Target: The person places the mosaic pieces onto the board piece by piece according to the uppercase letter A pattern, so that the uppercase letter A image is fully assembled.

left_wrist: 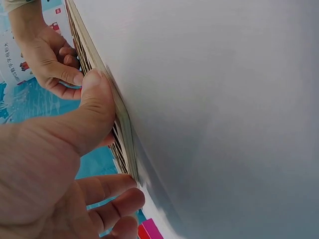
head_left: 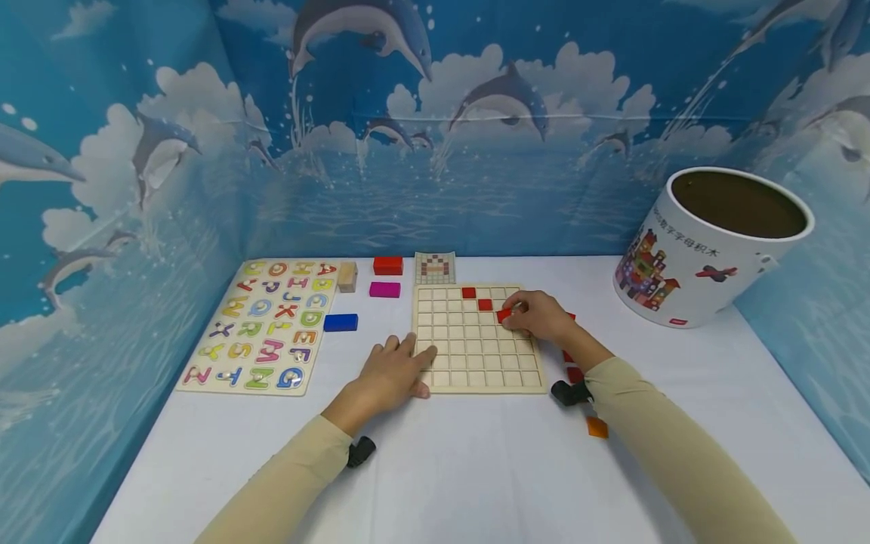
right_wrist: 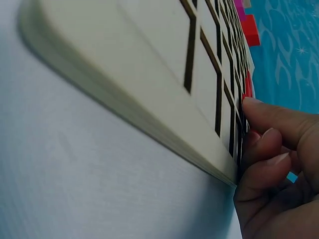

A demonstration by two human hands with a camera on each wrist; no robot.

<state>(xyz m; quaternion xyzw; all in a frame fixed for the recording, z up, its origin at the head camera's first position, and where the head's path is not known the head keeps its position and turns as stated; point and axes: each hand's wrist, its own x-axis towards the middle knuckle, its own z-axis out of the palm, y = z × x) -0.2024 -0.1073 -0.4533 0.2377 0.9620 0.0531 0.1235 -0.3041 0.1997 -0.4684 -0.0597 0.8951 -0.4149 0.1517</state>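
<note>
A pale wooden grid board [head_left: 469, 355] lies flat on the white table, with two red square tiles [head_left: 469, 292] set diagonally near its top edge. Over the board's right side, my right hand [head_left: 540, 317] pinches another red tile [head_left: 504, 315] between thumb and fingertips, low at the grid. In the right wrist view, part of that hand [right_wrist: 279, 154] hides most of the tile. My left hand [head_left: 390, 370] rests at the board's left edge, fingers spread and touching it. The left wrist view shows this hand's thumb [left_wrist: 94, 99] against the board's edge.
An alphabet puzzle board [head_left: 261, 329] lies left, near a blue block [head_left: 340, 323], magenta block [head_left: 384, 289], red block [head_left: 388, 265] and plain wooden block [head_left: 347, 277]. A pattern card [head_left: 435, 268] lies behind the grid. Red tiles [head_left: 575, 375] and an orange tile [head_left: 597, 428] lie right, below a white bucket [head_left: 680, 272].
</note>
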